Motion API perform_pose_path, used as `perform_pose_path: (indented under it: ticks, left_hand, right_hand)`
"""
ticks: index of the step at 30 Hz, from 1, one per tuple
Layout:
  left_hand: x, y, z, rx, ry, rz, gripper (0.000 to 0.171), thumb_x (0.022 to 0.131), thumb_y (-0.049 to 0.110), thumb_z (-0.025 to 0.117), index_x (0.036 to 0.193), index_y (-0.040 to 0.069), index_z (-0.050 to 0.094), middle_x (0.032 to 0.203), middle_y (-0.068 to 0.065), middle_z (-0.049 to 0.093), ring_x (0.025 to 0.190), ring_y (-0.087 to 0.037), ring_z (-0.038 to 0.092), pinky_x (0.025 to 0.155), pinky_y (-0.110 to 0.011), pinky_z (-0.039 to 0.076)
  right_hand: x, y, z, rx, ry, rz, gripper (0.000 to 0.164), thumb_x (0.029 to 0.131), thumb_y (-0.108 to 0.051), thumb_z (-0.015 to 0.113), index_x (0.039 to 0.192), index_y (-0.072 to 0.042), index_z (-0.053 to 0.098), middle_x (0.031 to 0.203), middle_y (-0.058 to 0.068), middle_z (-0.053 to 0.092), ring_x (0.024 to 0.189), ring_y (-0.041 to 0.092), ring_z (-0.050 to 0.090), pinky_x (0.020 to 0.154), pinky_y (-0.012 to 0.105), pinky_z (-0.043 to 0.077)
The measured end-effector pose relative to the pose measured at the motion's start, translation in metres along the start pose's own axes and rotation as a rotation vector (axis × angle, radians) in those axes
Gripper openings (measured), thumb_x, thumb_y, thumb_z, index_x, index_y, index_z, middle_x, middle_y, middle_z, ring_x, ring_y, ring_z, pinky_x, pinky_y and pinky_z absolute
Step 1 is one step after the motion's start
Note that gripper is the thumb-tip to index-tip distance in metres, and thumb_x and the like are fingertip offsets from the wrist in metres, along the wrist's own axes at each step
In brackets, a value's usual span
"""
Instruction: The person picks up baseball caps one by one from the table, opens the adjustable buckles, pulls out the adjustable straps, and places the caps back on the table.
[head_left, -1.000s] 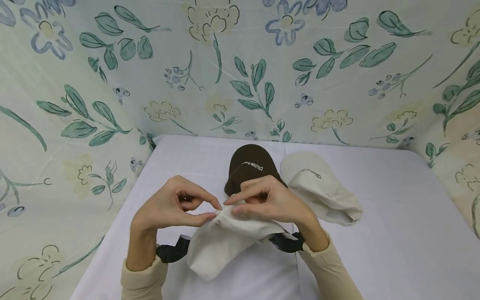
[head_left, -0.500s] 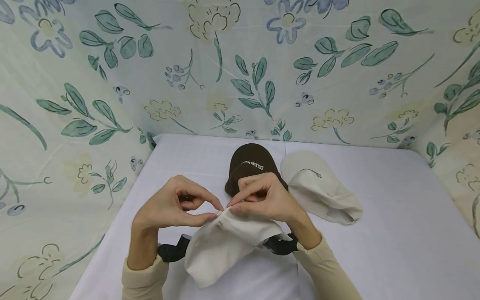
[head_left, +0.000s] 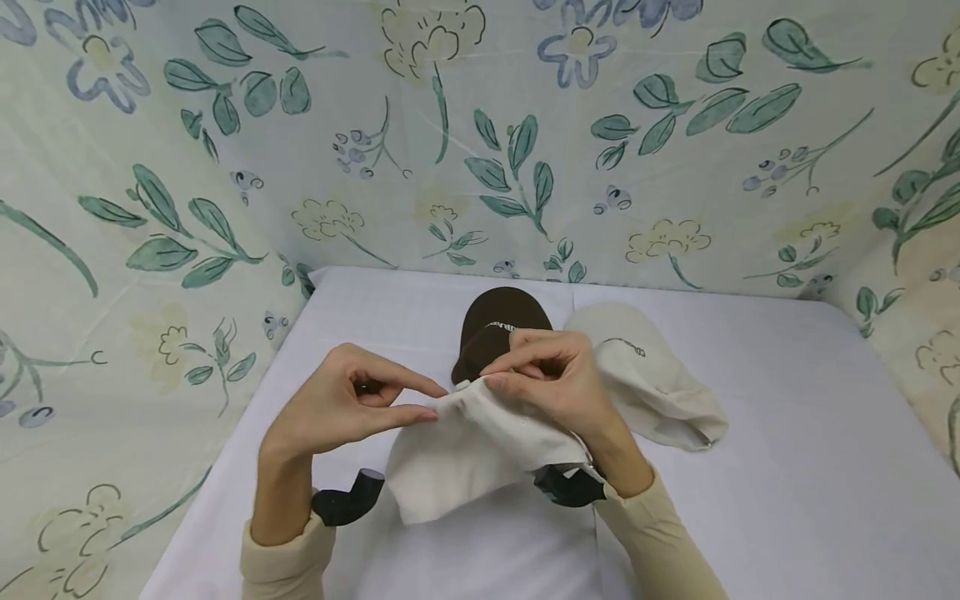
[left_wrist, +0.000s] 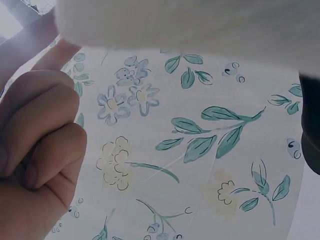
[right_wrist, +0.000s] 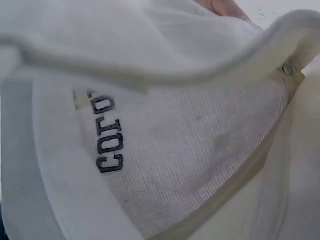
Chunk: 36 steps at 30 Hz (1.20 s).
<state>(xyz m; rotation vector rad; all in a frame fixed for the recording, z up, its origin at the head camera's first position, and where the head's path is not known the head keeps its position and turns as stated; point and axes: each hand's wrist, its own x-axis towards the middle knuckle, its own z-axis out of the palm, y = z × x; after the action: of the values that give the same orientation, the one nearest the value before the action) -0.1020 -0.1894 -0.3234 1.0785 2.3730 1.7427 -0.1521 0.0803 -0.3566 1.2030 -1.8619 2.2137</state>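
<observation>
Higher and a little to the right of where they were half a second ago, the off-white cap (head_left: pixel 465 462) and my right hand (head_left: pixel 566 377) have shifted, while my left hand (head_left: pixel 330 402) has barely moved, so my two sets of fingertips are farther apart. My right fingers pinch the cap's edge, thumb nearly meeting index; my left thumb and index nip its upper corner with a small gap, the other fingers curled in. It hangs from both hands over the white-covered table (head_left: pixel 795 450). Beyond lie a dark brown cap (head_left: pixel 501 310), partly behind my right hand, and, just right, a pale cap (head_left: pixel 656 379) with small lettering.
</observation>
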Motion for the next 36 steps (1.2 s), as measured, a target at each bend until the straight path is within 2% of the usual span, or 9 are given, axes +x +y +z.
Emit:
perform_pose_path:
  ticks: [5, 10, 17, 20, 24, 26, 32, 36]
  left_hand:
    - [0.005, -0.002, 0.004, -0.001, 0.086, 0.062, 0.022, 0.077, -0.010, 0.085, 0.095, 0.002, 0.082, 0.049, -0.001, 0.028, 0.047, -0.014, 0.020, 0.042, -0.025, 0.021]
    - [0.009, -0.005, 0.009, -0.058, 0.168, 0.093, 0.022, 0.076, -0.018, 0.081, 0.092, -0.002, 0.082, 0.046, 0.001, 0.039, 0.045, -0.015, 0.022, 0.041, -0.028, 0.024]
    - [0.010, -0.011, 0.009, -0.106, 0.211, 0.155, 0.026, 0.075, -0.023, 0.078, 0.090, -0.003, 0.082, 0.047, 0.002, 0.050, 0.045, -0.013, 0.022, 0.041, -0.028, 0.023]
    - [0.009, -0.008, 0.007, -0.097, 0.202, 0.120, 0.024, 0.076, -0.022, 0.078, 0.090, -0.003, 0.082, 0.046, 0.001, 0.045, 0.046, -0.013, 0.021, 0.042, -0.028, 0.023]
    - [0.006, -0.004, 0.005, -0.069, 0.175, 0.017, 0.019, 0.077, -0.014, 0.082, 0.091, 0.000, 0.083, 0.046, 0.000, 0.033, 0.048, -0.012, 0.019, 0.043, -0.028, 0.024]
    - [0.006, -0.003, 0.005, -0.047, 0.172, 0.005, 0.019, 0.078, -0.012, 0.083, 0.090, 0.002, 0.083, 0.046, 0.000, 0.033, 0.048, -0.012, 0.020, 0.044, -0.027, 0.024]
    - [0.007, -0.006, 0.005, 0.000, 0.213, 0.131, 0.024, 0.075, -0.018, 0.082, 0.089, 0.002, 0.083, 0.048, 0.004, 0.044, 0.047, -0.013, 0.025, 0.042, -0.027, 0.023]
    - [0.006, -0.009, 0.002, 0.000, 0.227, 0.183, 0.028, 0.074, -0.022, 0.080, 0.089, 0.001, 0.083, 0.049, 0.005, 0.043, 0.047, -0.011, 0.023, 0.042, -0.026, 0.021]
  right_hand:
    - [0.000, -0.002, -0.002, 0.010, 0.058, -0.014, 0.028, 0.079, 0.018, 0.076, 0.089, -0.007, 0.084, 0.062, -0.002, 0.033, 0.058, 0.013, 0.032, 0.048, 0.027, 0.024]
    - [0.000, -0.004, -0.003, 0.019, 0.096, -0.012, 0.028, 0.079, 0.018, 0.076, 0.090, -0.007, 0.084, 0.062, 0.000, 0.033, 0.060, 0.013, 0.031, 0.050, 0.027, 0.023]
    - [0.001, -0.004, -0.004, 0.020, 0.099, -0.022, 0.028, 0.079, 0.018, 0.077, 0.090, -0.007, 0.085, 0.061, 0.001, 0.032, 0.060, 0.013, 0.030, 0.049, 0.027, 0.023]
    - [0.001, -0.004, -0.003, 0.015, 0.089, -0.030, 0.027, 0.079, 0.018, 0.077, 0.090, -0.006, 0.084, 0.061, 0.001, 0.032, 0.060, 0.014, 0.031, 0.049, 0.027, 0.024]
    - [0.000, -0.005, -0.001, -0.005, 0.078, -0.041, 0.025, 0.079, 0.017, 0.077, 0.090, -0.004, 0.084, 0.061, 0.000, 0.033, 0.058, 0.013, 0.032, 0.048, 0.027, 0.024]
    - [0.000, -0.005, -0.001, -0.015, 0.077, -0.048, 0.024, 0.079, 0.017, 0.077, 0.090, -0.003, 0.084, 0.061, -0.001, 0.033, 0.058, 0.013, 0.032, 0.047, 0.027, 0.024]
    - [0.000, -0.004, -0.002, -0.024, 0.066, -0.055, 0.024, 0.079, 0.017, 0.078, 0.091, -0.003, 0.083, 0.060, -0.002, 0.031, 0.058, 0.011, 0.029, 0.047, 0.026, 0.021]
    - [0.002, -0.006, -0.002, -0.053, 0.022, -0.021, 0.019, 0.081, 0.014, 0.079, 0.093, -0.001, 0.083, 0.060, -0.002, 0.029, 0.058, 0.011, 0.027, 0.047, 0.027, 0.020]
